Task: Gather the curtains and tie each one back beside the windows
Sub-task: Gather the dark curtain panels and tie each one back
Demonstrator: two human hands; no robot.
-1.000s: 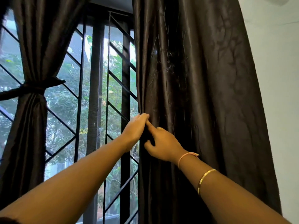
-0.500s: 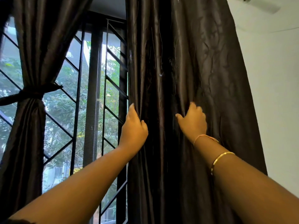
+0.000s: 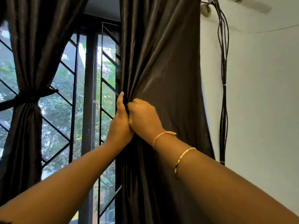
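As right hand rejoins left hand — curtain bunches

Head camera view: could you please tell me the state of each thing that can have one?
Right curtain: hanging, bunched at mid-height between both hands, not tied.
Left curtain: gathered and tied back.
Tie: wrapped round the left curtain.
Left hand: grips the right curtain's window-side edge.
Right hand: fingers curled into the right curtain's folds.
Cables: bundled, hanging down the wall.
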